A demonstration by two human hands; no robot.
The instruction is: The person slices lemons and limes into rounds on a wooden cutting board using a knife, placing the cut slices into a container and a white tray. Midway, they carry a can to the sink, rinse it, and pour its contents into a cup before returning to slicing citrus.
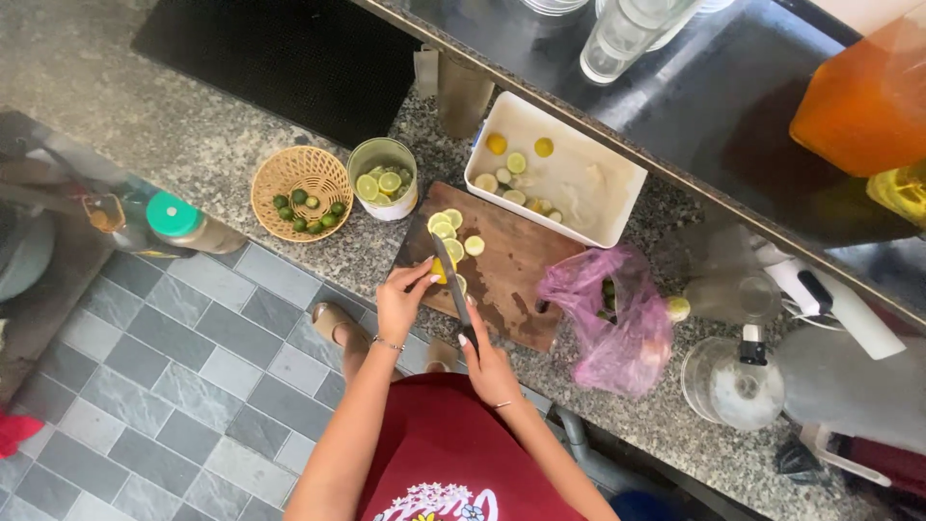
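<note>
The fingers of her left hand (403, 297) pinch a small lime piece (439, 269) at the near edge of the wooden cutting board (516, 265), holding it down. The right hand (490, 365) is clenched round the dark handle of a knife (451, 280), whose blade runs forward across the board and rests against the lime just beside the left fingertips. Beyond the blade lie cut lime slices (449, 228), pale green and round, clustered at the board's far left corner.

The board sits on a speckled grey stone tabletop (222, 145). Left of it stands a clear plastic cup (383, 178) holding more slices, and further left a round woven basket (301, 192) with small whole green limes. Behind the board is a white rectangular tub (579, 174) with yellow and green slices at its left end. To the right of the board a crumpled pink plastic bag (617, 314) lies open, with dark green fruit showing inside. At the far left edge lies a bottle with a teal cap (174, 214); its label is too blurred to tell. A large orange container (863, 96) stands at the top right
</note>
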